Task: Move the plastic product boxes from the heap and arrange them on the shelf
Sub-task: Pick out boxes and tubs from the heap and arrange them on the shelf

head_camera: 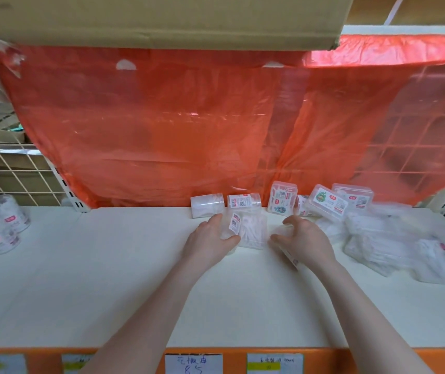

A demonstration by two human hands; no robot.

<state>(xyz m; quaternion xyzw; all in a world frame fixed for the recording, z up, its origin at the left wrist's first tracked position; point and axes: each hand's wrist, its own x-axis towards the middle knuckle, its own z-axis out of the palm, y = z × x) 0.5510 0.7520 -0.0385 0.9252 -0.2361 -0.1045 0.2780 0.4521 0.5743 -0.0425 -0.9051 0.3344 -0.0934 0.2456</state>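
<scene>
Clear plastic boxes with white and red labels sit on the white shelf: one box lies mid-shelf, and two round boxes lie on their sides at the back. An upright box stands beside them. To the right, the heap of blurred boxes and packets spreads along the shelf.

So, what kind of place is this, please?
Probably a shop aisle: a white shelf with handwritten price tags on its orange front edge, and labelled clear plastic boxes being arranged.
</scene>
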